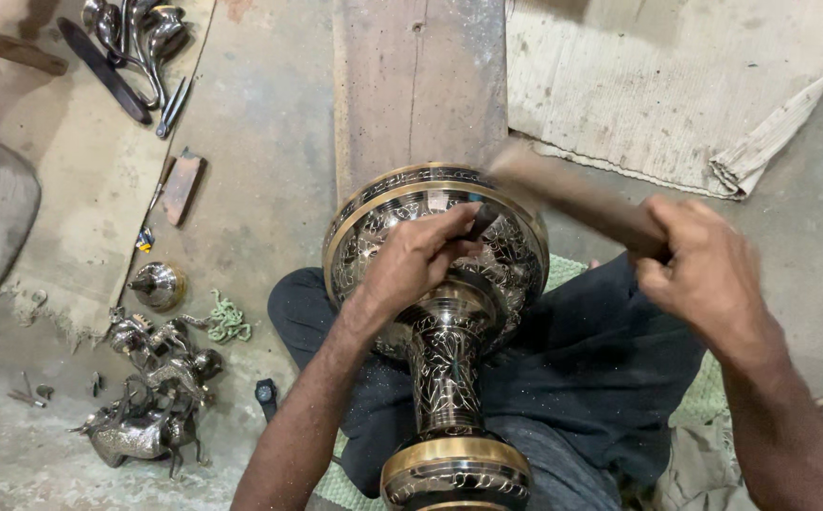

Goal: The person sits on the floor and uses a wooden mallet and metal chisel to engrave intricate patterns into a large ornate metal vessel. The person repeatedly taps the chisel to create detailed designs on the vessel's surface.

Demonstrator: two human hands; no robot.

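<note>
- Dusty concrete floor (260, 142), wooden plank (418, 85) ahead.
- Engraved black-and-brass pedestal vase (449, 350) lies across the lap.
- Left hand (416, 260) pinches a small dark chisel (481, 221) against its bowl.
- Right hand (705, 270) – fist closed around a blurred wooden mallet (572, 194).

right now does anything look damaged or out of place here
Nothing stands out. The engraved brass vase lies across the lap, whole; the left hand holds a chisel to it, the right hand a blurred wooden mallet.

Mallet (572, 194) head blurred. Chisel (481, 221) tip hidden behind left hand (416, 260). Vase (445, 331) base cut off at bottom edge.
</note>
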